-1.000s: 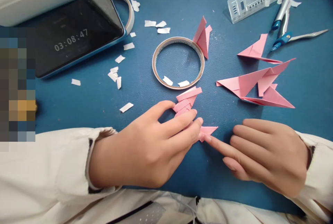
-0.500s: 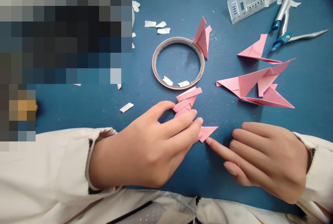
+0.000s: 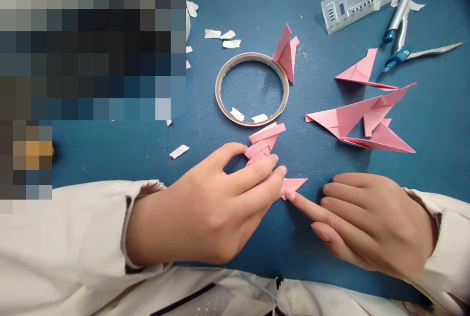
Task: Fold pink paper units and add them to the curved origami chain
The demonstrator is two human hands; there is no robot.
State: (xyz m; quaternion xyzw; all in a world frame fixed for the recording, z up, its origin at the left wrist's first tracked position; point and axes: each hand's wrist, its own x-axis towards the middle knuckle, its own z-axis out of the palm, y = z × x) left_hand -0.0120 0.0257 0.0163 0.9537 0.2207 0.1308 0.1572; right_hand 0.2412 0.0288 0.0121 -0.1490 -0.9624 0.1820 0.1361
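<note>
My left hand [image 3: 216, 203] lies over a folded pink paper piece [image 3: 265, 146], its fingers pinning the piece to the blue tabletop. Bands of overlapping folds show above the fingers, and a pointed pink tip sticks out to their right; the middle is hidden. At that tip, the index finger of my right hand [image 3: 362, 223] is stretched out and touches the paper's lower edge. The right hand's other fingers are bent, with the thumb apart below, and nothing is held in it. Just above my left fingers lies a tape roll [image 3: 219, 96] with a thin ring.
Folded pink paper shapes stand to the right [image 3: 352, 115], further back [image 3: 362, 69] and against the roll [image 3: 286, 54]. Blue-handled scissors [image 3: 402, 54] lie partly open below a clear ruler [image 3: 352, 5]. White paper scraps [image 3: 179, 151] are scattered about. The upper left is blurred out.
My right hand has shifted slightly left, so its index fingertip now rests on the edge of the pink tip. My left hand and the paper stay in place.
</note>
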